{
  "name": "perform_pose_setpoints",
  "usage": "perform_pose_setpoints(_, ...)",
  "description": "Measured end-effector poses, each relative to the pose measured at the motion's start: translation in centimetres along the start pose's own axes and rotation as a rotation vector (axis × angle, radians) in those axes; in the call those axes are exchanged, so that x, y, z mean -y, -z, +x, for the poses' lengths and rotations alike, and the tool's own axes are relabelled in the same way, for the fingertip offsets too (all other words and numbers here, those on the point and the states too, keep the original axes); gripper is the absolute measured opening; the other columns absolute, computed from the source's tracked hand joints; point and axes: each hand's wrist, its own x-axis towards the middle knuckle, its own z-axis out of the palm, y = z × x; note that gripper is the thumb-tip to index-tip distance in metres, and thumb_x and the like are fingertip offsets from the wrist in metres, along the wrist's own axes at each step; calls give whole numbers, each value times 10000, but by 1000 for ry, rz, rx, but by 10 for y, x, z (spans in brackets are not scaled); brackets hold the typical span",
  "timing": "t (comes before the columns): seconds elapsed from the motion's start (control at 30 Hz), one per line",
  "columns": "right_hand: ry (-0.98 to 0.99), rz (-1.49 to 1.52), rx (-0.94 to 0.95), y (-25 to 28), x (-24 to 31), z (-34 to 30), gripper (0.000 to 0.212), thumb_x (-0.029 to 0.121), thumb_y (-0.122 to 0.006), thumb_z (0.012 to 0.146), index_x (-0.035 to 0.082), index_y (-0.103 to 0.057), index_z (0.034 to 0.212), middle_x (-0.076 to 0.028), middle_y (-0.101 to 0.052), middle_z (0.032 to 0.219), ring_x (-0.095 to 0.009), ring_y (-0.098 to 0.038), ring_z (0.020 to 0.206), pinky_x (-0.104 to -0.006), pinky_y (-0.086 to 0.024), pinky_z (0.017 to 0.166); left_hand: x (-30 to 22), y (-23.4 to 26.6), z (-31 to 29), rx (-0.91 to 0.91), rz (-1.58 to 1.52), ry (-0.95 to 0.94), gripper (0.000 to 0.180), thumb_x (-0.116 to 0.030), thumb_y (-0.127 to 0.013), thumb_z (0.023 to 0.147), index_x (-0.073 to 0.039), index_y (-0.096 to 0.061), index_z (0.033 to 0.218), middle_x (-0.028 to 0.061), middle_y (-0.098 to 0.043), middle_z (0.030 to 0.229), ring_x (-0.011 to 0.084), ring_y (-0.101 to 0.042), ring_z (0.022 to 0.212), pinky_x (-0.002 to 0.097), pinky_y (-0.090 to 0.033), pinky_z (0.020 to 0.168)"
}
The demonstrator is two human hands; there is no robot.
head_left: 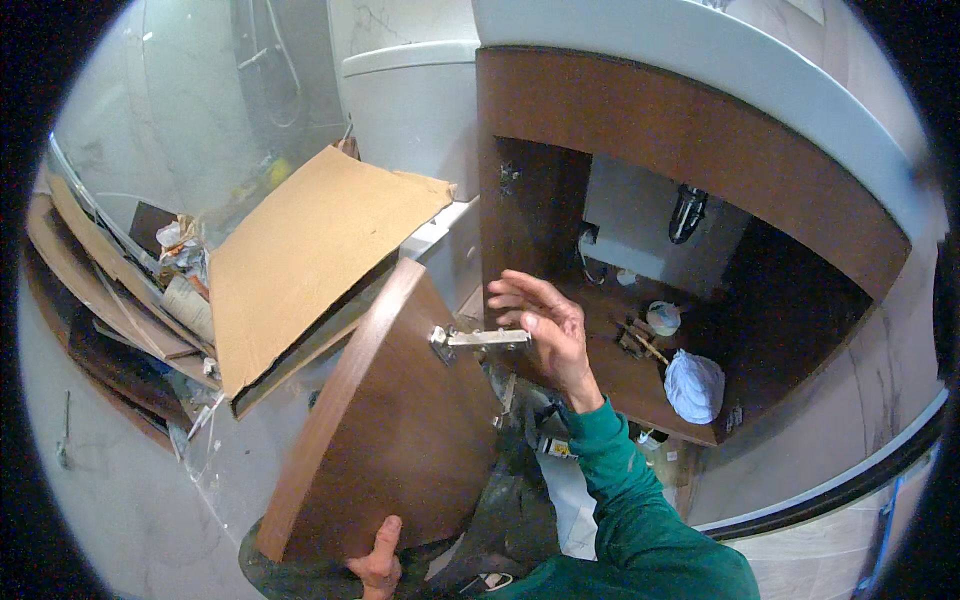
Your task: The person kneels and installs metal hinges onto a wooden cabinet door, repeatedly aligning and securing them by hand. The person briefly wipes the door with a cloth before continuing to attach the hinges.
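Note:
A brown wood-grain cabinet door (pixel 400 420) stands tilted in front of me, resting about my legs. My left hand (pixel 378 570) grips its lower edge, thumb pressed against the face and the other fingers hidden. From the upper part of the door a metal hinge (pixel 485 341) sticks out to the right. Beside the free end of that hinge is my right hand (pixel 553 335), fingers stretched and apart; whether the thumb touches the metal I cannot tell. Lower on the door sits a second hinge (pixel 505 402), partly hidden.
At right stands an open brown vanity cabinet (pixel 690 100) under a white basin (pixel 700 50). Inside are a black drain trap (pixel 688 215), a white bag (pixel 694 386) and a small white tub (pixel 662 318). A cardboard sheet (pixel 310 260) leans near the toilet (pixel 410 110); wood panels (pixel 110 270) lie left.

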Motion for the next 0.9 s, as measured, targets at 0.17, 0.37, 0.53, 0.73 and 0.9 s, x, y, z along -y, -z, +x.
perform_pose_setpoints(0.17,-32,277,175,-19,-7,-8,747,558,-518,833,-76,-507,1227,-229,-578,1173,-312,-579,1072,-430,-444,951,23,6,-1,-45,-20,-109,273,29,-656,731,43,-664,1003,145,-673,984,220,-660,841,356,-515,867)
perform_pose_setpoints(0.37,50,-44,11,-20,-25,-20,610,482,-521,905,-90,-572,1110,-216,-634,1064,-289,-617,1012,-403,-480,905,65,65,24,287,-169,311,811,-525,-408,833,120,-346,1321,235,-408,1342,320,-400,1258,419,-235,1127)
perform_pose_setpoints(0.53,107,72,13,-22,-31,-18,553,458,-504,923,-67,-593,1073,-230,-601,1138,-287,-572,1094,-414,-423,968,74,55,9,52,-125,26,831,-535,-371,776,102,-293,1304,220,-329,1338,313,-321,1249,407,-226,1088)
perform_pose_setpoints(0.73,119,161,-4,-39,-39,-20,592,504,-403,946,-35,-545,1144,-197,-565,1227,-276,-513,1176,-399,-373,1011,27,18,-3,-38,-72,-22,505,-224,-577,731,38,-474,1150,143,-501,1125,257,-470,1028,382,-364,942)
perform_pose_setpoints(0.9,75,176,-151,-37,-43,-17,596,506,-359,957,-40,-540,1113,-195,-596,1170,-259,-565,1095,-381,-406,972,-5,2,4,110,39,105,459,-143,-658,702,22,-499,1100,126,-512,1063,260,-480,960,389,-402,892)
